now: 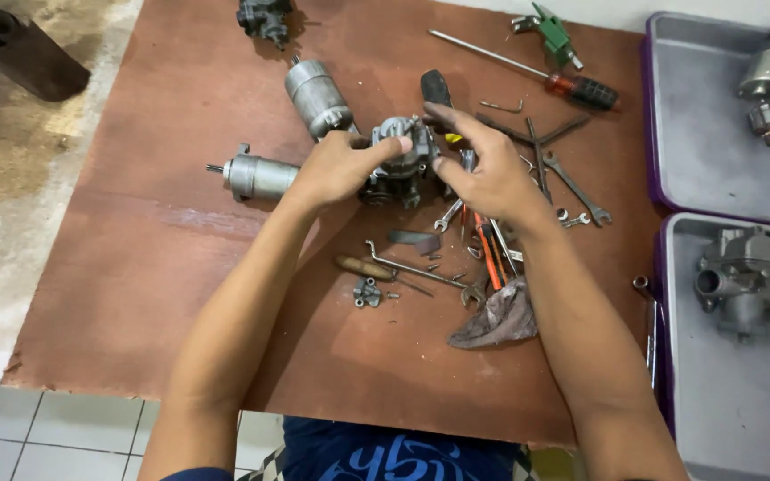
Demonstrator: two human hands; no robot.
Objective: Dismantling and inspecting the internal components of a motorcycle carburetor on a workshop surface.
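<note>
Gripping carburetor (400, 160), seemingly upright

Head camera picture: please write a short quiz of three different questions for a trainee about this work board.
1. True or false: both hands touch the grey metal part at the middle of the board.
2. Which tool has a red and black handle? A) screwdriver B) rag C) wrench
3. How many grey trays lie at the right?

Key:
1. True: left hand and right hand hold it.
2. A
3. Two: upper tray, lower tray.
</note>
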